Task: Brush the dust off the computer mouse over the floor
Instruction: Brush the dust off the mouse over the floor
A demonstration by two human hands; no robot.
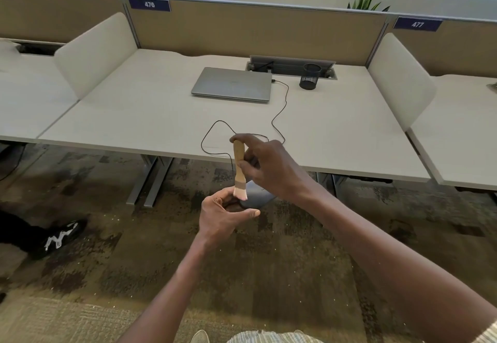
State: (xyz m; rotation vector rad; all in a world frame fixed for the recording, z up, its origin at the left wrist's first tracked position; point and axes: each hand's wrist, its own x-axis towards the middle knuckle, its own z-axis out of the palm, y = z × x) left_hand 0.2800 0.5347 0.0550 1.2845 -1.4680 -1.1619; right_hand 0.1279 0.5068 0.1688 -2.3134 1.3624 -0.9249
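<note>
Head view, frame centre: left hand (224,212) cups the mouse (256,194) out over the carpet (107,262), right hand (269,166) pinches the brush (238,167), bristles touching it. I'd flick short strokes away from the desk (134,116) and laptop (232,84), minding that cable (279,111) doesn't tug.

The left hand (223,213) hides most of the mouse (255,194), and its cable (231,165) vanishes behind the brush (239,167)

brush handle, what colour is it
Light tan wood, seen in the head view: the brush handle is held by the right hand.
</note>
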